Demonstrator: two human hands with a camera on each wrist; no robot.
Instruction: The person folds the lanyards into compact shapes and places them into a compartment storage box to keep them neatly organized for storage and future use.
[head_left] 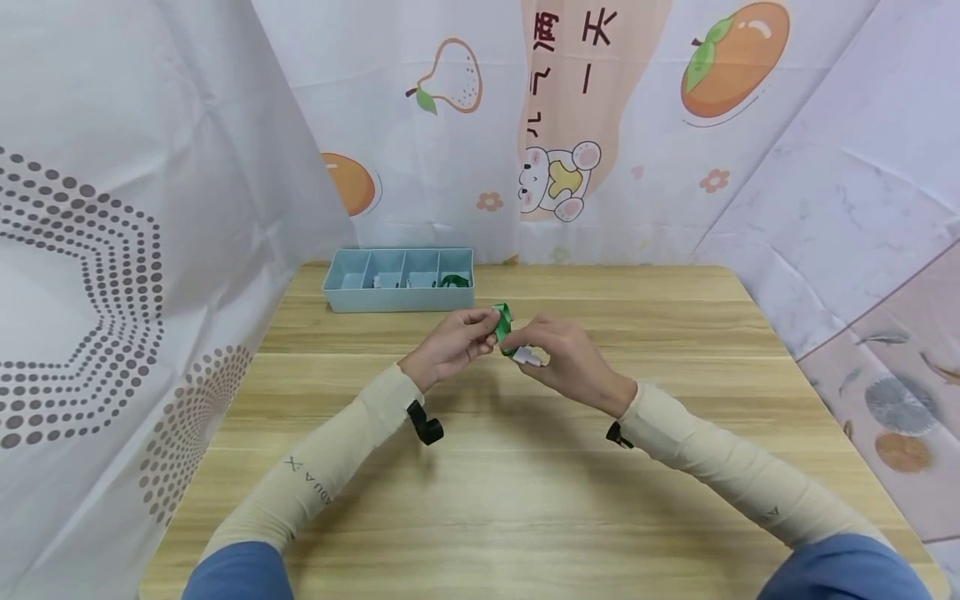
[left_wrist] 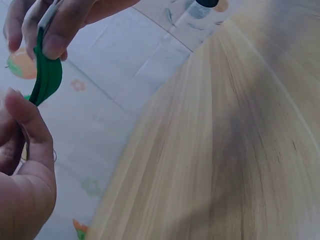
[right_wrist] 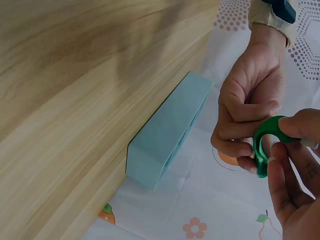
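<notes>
A glossy green ribbon-like strap (head_left: 503,321) is held up above the table between both hands. My left hand (head_left: 454,343) pinches one end between thumb and fingers. From the other side, my right hand (head_left: 568,360) grips the strap near a small white piece (head_left: 527,357), whose exact kind I cannot tell. In the left wrist view the strap (left_wrist: 49,80) bows outward between the two sets of fingers. Seen from the right wrist, the strap (right_wrist: 260,146) curves in an open loop, and the right fingers partly cover its end.
Behind the hands, a light blue tray (head_left: 401,301) with several compartments stands at the table's back left. Small white pieces lie in its middle compartments and a dark green strap (head_left: 454,282) in the rightmost. Printed curtains (head_left: 480,158) enclose the wooden table (head_left: 487,517).
</notes>
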